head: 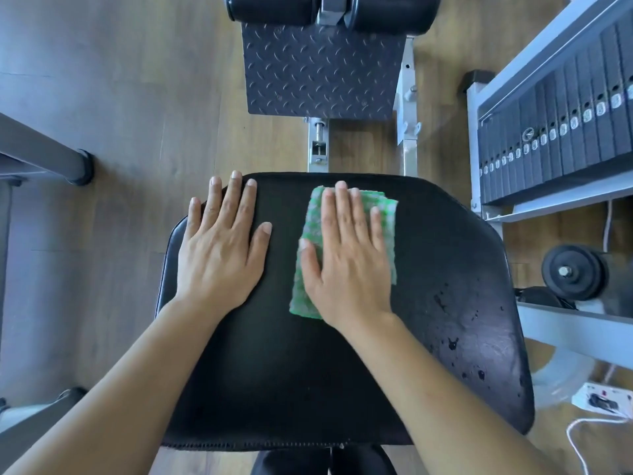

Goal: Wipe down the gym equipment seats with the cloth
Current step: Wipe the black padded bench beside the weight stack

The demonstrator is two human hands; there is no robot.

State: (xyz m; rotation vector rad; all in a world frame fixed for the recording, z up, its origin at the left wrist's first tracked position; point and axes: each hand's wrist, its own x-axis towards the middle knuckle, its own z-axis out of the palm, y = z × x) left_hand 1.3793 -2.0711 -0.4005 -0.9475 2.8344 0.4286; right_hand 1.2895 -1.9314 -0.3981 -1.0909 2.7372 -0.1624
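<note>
Pressing green cloth [385,214] w/ right hand [346,265] on black seat [274,354].

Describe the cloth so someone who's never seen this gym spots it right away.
Find the big black padded seat in the middle of the view. On its far half, the right hand presses flat on the cloth. It is the only green-and-white thing there; the left hand beside it rests on bare seat.
</note>
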